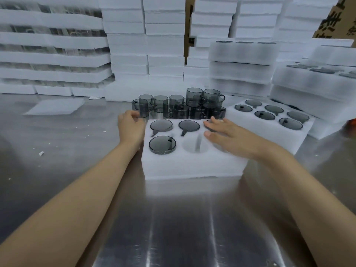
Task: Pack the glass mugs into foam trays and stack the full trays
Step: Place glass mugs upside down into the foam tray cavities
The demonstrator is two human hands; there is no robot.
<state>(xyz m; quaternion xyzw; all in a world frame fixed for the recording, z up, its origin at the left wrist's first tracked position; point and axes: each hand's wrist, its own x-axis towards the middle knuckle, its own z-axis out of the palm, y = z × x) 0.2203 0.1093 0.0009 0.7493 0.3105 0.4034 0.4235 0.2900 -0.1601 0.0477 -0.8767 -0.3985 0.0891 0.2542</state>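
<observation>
Foam tray (192, 164) sits long-axis left-right on steel table (173, 228); right hand (231, 137) flat atop, left hand (131, 126) grip unclear; foam stacks (144, 45) behind.

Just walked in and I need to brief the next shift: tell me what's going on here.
A person is packing smoky glass mugs into a foam tray on a steel table. Four slots visibly hold mugs, the front middle slot is empty, and the front right one is hidden. The right grip lies flat over the back right mug; the left grip curls at the tray's far left corner, hold unclear. Loose mugs wait behind, and a full tray sits to the right.
</observation>
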